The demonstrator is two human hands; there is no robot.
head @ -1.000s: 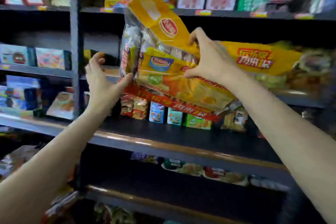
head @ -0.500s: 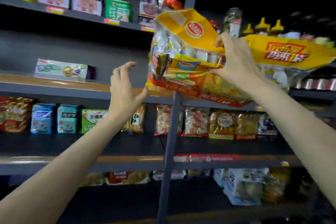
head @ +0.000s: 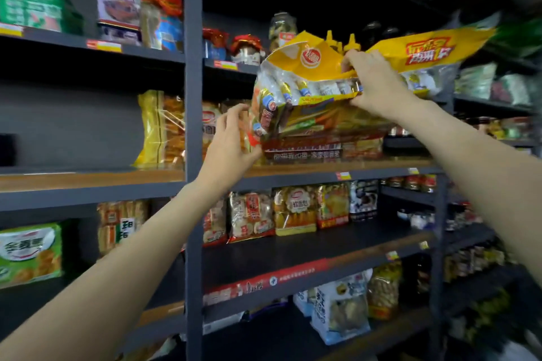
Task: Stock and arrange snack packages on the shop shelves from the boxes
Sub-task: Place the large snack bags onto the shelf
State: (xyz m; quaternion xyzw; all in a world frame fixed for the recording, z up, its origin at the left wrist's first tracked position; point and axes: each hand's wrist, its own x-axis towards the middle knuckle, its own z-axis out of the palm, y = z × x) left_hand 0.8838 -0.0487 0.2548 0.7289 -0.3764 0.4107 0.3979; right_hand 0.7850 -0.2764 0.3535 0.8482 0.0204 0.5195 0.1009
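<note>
big yellow snack bag held up at the wood-edged shelf

the dark shelving (head: 193,155) fills the view, with its upright post right in the middle between the two bays. the wood-edged shelf (head: 322,168) runs across at hand height.

up at that shelf sits the big one: the yellow snack bag (head: 316,91), a clear-windowed multipack stuffed with small wrapped pieces. it is tilted and appears to sit on top of the flat red-banded packs (head: 308,149) lying on the shelf. its yellow top flap is bent upward.

right hand (head: 378,88) grips the bag's upper edge, fingers curled over the top flap, thumb underneath at the window. a second yellow flap with red lettering (head: 428,51) sticks out past that hand to the right.

left hand (head: 231,138) is at the bag's lower left corner, fingers spread and nearly straight, palm facing the pack, thumb touching the corner or just beside it.

left of the post stands an orange-yellow cracker bag (head: 159,129), upright. below, a row of rice cracker packs (head: 293,211) stands facing out. above, yellow-capped bottles (head: 350,41) peek over the bag, beside a glass jar (head: 283,28).
</note>
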